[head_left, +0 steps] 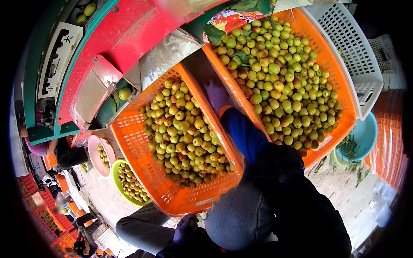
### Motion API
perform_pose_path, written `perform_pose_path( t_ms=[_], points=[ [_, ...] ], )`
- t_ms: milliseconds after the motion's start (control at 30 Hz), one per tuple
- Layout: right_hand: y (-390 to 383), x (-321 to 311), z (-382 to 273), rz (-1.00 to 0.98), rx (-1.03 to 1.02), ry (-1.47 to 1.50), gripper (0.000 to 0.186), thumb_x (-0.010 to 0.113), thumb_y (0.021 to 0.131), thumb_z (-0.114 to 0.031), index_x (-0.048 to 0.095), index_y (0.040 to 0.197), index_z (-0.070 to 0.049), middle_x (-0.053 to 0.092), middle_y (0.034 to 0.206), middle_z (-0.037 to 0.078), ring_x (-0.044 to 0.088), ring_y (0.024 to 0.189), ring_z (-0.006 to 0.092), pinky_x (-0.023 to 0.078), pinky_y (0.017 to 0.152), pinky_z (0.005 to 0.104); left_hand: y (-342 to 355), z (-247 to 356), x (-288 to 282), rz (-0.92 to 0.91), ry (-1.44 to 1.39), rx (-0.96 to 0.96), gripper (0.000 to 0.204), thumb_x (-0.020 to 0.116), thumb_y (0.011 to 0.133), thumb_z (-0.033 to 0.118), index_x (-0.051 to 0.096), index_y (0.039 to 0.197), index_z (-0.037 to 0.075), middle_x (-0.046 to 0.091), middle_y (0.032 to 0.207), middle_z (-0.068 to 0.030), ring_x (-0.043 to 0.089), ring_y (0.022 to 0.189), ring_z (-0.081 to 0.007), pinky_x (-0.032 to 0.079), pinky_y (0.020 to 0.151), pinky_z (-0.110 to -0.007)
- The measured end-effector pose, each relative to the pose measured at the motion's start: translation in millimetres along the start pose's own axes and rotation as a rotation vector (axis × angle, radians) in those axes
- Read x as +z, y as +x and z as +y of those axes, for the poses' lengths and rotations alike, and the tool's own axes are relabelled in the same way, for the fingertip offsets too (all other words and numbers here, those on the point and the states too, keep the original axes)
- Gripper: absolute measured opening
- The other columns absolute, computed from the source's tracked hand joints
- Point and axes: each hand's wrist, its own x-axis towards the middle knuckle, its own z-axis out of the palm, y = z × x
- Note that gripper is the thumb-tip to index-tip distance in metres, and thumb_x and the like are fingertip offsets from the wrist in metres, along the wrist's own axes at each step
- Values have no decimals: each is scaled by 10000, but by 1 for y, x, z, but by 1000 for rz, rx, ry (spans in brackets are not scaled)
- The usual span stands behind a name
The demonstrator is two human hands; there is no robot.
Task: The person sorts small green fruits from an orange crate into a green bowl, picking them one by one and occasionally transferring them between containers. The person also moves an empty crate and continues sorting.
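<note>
My right hand [216, 94], in a purple glove, reaches into the dark gap between two orange crates. Its fingers look stretched out, with nothing seen in them. On the left of the gap stands an orange crate [129, 129] partly filled with green and brown-blotched jujubes [185, 133]. The right orange crate [312, 32] holds a fuller heap of jujubes [279, 81] with a few leaves. Down by my knees, my purple-gloved left hand [184, 228] is closed; a small yellow-green jujube [193, 222] shows at its fingers, mostly hidden.
A red and green machine [129, 34] with a metal chute [167, 51] borders the crates' far side. Pink [92, 150] and lime-green [116, 178] basins of jujubes stand left. White crates [344, 34] and a blue basin [368, 133] are right. Other people are at far left.
</note>
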Motion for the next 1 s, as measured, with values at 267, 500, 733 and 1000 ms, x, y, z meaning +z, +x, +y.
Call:
perform_pose_path(
  t_ms=[267,500,733,1000],
  points=[
    [29,88,56,64,263,64,230,519,789,-106,581,1009,-82,550,997,158,616,796,311,508,660,421,27,6,-14,3,328,122,218,506,851,6,526,1066,35,546,913,-50,523,911,-142,420,807,-249],
    [36,-14,33,-37,428,424,242,549,789,-184,600,996,-71,596,998,142,576,915,270,453,804,366,22,-2,-13,-11,132,38,195,485,872,56,540,1057,32,531,916,-32,484,904,-114,423,768,-242],
    [-44,8,30,-525,403,879,296,531,820,-286,607,1020,-81,607,1001,124,570,927,251,448,810,357,19,0,-12,-61,114,76,196,508,879,116,548,1058,47,542,911,-33,495,871,-111,431,743,-238],
    [-54,-4,36,-543,399,1161,382,476,841,-418,636,979,-99,637,960,132,591,912,303,458,786,392,19,13,-6,-72,126,76,180,496,875,83,549,1043,51,542,892,-33,505,777,-112,443,688,-243]
  ],
)
